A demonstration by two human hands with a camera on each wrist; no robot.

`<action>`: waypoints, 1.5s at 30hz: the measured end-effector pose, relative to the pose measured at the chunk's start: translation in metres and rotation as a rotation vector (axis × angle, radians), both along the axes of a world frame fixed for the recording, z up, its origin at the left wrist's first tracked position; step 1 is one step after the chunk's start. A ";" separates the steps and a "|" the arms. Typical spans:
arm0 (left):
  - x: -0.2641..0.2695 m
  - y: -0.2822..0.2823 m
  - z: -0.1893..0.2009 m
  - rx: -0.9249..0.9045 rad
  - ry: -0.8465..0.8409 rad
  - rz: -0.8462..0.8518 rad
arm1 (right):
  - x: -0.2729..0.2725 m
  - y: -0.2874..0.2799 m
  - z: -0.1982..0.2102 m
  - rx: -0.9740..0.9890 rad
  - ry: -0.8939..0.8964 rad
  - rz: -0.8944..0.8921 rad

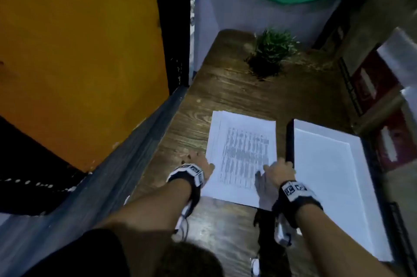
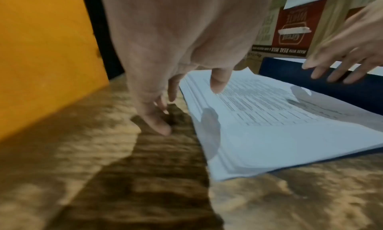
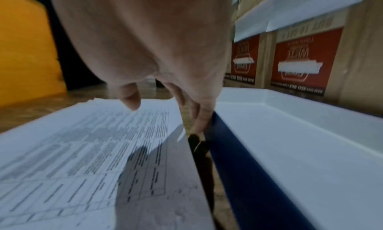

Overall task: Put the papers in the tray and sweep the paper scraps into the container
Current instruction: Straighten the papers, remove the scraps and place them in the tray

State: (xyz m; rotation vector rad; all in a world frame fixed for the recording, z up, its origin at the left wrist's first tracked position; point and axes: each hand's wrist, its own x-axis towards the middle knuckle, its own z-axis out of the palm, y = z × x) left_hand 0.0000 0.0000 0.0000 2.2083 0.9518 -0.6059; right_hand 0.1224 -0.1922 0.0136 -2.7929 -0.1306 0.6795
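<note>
Meanwhile, both hands bracket the papers (image 1: 242,154) on the wooden table (image 1: 228,94). The left hand (image 1: 204,167), fingers relaxed and apart, meets the stack's left edge; the right hand (image 1: 278,169) hovers loosely spread between the stack and the tray (image 1: 290,141) just beside it, gripping nothing.
</note>
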 end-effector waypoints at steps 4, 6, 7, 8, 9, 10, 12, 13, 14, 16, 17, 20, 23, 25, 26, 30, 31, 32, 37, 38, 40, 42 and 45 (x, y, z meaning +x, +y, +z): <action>0.019 -0.034 -0.014 0.010 0.020 0.116 | 0.005 0.009 -0.025 -0.107 0.007 -0.185; 0.021 -0.036 -0.014 -0.105 -0.007 0.232 | -0.004 0.011 -0.034 -0.124 0.014 -0.190; 0.022 -0.031 -0.013 -0.169 -0.017 0.299 | -0.007 0.011 -0.040 -0.130 0.036 -0.191; 0.020 -0.027 -0.011 -0.230 -0.030 0.342 | -0.010 0.011 -0.040 -0.120 0.076 -0.195; 0.018 -0.023 -0.005 -0.303 -0.047 0.367 | -0.012 0.011 -0.040 -0.078 0.123 -0.223; 0.016 -0.018 -0.001 -0.356 -0.051 0.359 | -0.013 0.011 -0.038 -0.041 0.175 -0.219; 0.012 -0.008 0.003 -0.404 0.004 0.281 | -0.014 0.010 -0.039 0.020 0.242 -0.157; 0.007 -0.005 0.011 -0.405 0.043 0.248 | -0.017 0.009 -0.037 0.034 0.305 -0.118; 0.004 -0.002 0.017 -0.401 0.053 0.227 | -0.019 0.007 -0.034 0.051 0.352 -0.103; -0.003 -0.003 0.026 -0.375 0.004 0.204 | -0.027 0.006 -0.033 0.093 0.391 -0.133; -0.008 -0.004 0.028 -0.379 -0.052 0.198 | -0.033 0.004 -0.034 0.152 0.405 -0.144; -0.026 -0.006 0.031 -0.427 -0.248 0.285 | -0.047 -0.002 -0.022 0.354 0.373 -0.286; -0.048 -0.001 0.045 -0.544 -0.424 0.396 | -0.055 -0.006 0.004 0.653 0.377 -0.342; -0.067 0.003 0.063 -0.591 -0.503 0.400 | -0.056 -0.008 0.026 0.957 0.441 -0.328; -0.075 0.006 0.071 -0.587 -0.526 0.396 | -0.057 -0.009 0.038 1.074 0.472 -0.317; -0.108 0.010 0.102 -0.504 -0.539 0.285 | -0.077 -0.004 0.094 1.266 0.384 -0.228; -0.114 0.008 0.115 -0.463 -0.556 0.259 | -0.086 -0.002 0.106 1.225 0.296 -0.197; -0.119 0.007 0.125 -0.424 -0.603 0.262 | -0.097 0.001 0.117 1.183 0.206 -0.145; -0.143 -0.006 0.167 -0.365 -0.957 0.496 | -0.166 0.007 0.130 1.168 -0.065 -0.122; -0.149 -0.010 0.165 -0.334 -0.968 0.536 | -0.176 0.006 0.129 1.163 -0.109 -0.135; -0.163 -0.016 0.155 -0.283 -0.905 0.561 | -0.190 0.000 0.123 1.141 -0.168 -0.147; -0.175 -0.021 0.148 -0.272 -0.893 0.535 | -0.200 -0.009 0.117 1.138 -0.162 -0.162; -0.189 -0.025 0.147 -0.331 -0.877 0.470 | -0.211 -0.026 0.116 1.139 -0.127 -0.160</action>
